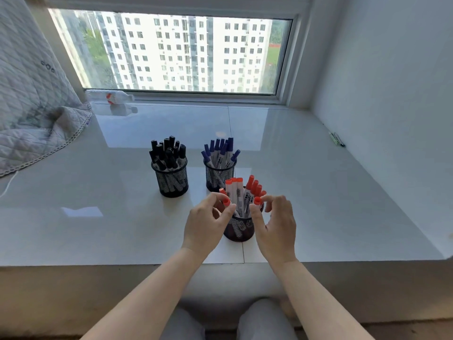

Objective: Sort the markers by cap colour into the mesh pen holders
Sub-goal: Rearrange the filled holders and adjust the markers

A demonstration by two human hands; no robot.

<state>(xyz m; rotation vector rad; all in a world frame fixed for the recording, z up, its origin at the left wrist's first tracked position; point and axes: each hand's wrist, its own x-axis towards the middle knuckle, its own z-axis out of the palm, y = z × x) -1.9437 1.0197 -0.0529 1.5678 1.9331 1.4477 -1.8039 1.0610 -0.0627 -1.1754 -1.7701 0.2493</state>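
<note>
Three black mesh pen holders stand on the glossy white sill. The left holder point(172, 182) is full of black-capped markers point(168, 153). The middle holder point(217, 176) carries blue-capped markers point(220, 150). Nearest to me, the third holder point(239, 229) contains red-capped markers point(241, 190). My left hand point(206, 224) pinches the red cap of one marker point(226, 201) at the holder's left side. My right hand point(275, 224) pinches another red cap point(257, 200) at the right side. Both hands partly hide the holder's rim.
A plastic bottle point(117, 96) lies by the window at the back left. A quilted blanket point(31, 114) drapes over the left end of the sill. Some pens point(337, 139) lie by the right wall. The sill's front edge point(147, 262) runs just below my wrists.
</note>
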